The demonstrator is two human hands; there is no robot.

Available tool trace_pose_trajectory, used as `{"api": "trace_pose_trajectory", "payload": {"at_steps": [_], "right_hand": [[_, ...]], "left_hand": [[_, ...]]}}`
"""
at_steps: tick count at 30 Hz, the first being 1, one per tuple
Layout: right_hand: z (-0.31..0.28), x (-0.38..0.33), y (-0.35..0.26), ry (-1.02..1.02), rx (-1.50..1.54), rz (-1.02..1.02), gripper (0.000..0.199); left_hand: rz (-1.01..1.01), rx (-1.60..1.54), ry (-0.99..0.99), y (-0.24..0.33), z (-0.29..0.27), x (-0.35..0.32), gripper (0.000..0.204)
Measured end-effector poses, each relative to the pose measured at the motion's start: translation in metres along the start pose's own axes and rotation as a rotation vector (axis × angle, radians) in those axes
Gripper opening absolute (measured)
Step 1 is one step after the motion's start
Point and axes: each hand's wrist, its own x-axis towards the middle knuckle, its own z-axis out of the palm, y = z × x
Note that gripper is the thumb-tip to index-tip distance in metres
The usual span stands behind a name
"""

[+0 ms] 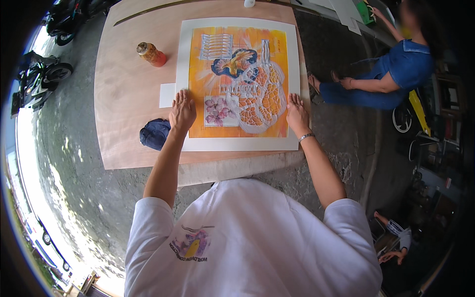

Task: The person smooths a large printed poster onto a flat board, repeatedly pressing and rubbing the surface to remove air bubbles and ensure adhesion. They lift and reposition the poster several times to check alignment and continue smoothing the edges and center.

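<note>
An orange and yellow painting with white lace-like shapes, a dark blue flower form and pink blossoms lies flat on a plywood board. A wide white mat border surrounds it. My left hand rests flat on the border's left side, fingers stretched forward. On the right side of the border lies my right hand, fingers also extended, with a metal bracelet at the wrist. Neither hand grips anything. A small white card sits partly beside the border, just left of my left hand.
The plywood board carries an orange-red bottle, a dark blue cloth item and a long thin strip along its far edge. A person in blue stands to the right; another person sits lower right. Motorcycles stand far left.
</note>
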Motion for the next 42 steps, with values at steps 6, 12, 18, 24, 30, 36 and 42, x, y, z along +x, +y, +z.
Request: {"api": "trace_pose_trajectory", "payload": {"at_steps": [6, 12, 18, 24, 30, 36, 42], "right_hand": [[0.019, -0.079, -0.001, 0.032, 0.044, -0.01, 0.051], [0.026, -0.141, -0.008, -0.006, 0.064, -0.008, 0.051], [0.032, -0.171, -0.01, -0.001, 0.072, 0.004, 0.053], [0.044, -0.179, -0.027, 0.028, 0.04, 0.008, 0.054], [0.059, -0.173, -0.06, 0.042, 0.143, -0.065, 0.06], [0.081, -0.162, -0.111, 0.063, 0.168, -0.203, 0.053], [0.096, -0.149, -0.142, 0.067, 0.223, -0.271, 0.054]], "left_hand": [[-0.022, -0.043, -0.017, 0.006, -0.003, -0.074, 0.056], [-0.066, -0.041, -0.048, 0.007, 0.002, -0.131, 0.058], [-0.093, -0.064, -0.033, 0.012, 0.009, -0.167, 0.062], [-0.125, -0.116, 0.002, 0.05, 0.028, -0.198, 0.066], [-0.042, -0.102, -0.051, 0.085, 0.036, -0.203, 0.066], [0.112, -0.165, -0.101, 0.126, 0.05, -0.198, 0.067], [0.224, -0.269, -0.054, 0.154, 0.054, -0.187, 0.057]]}}
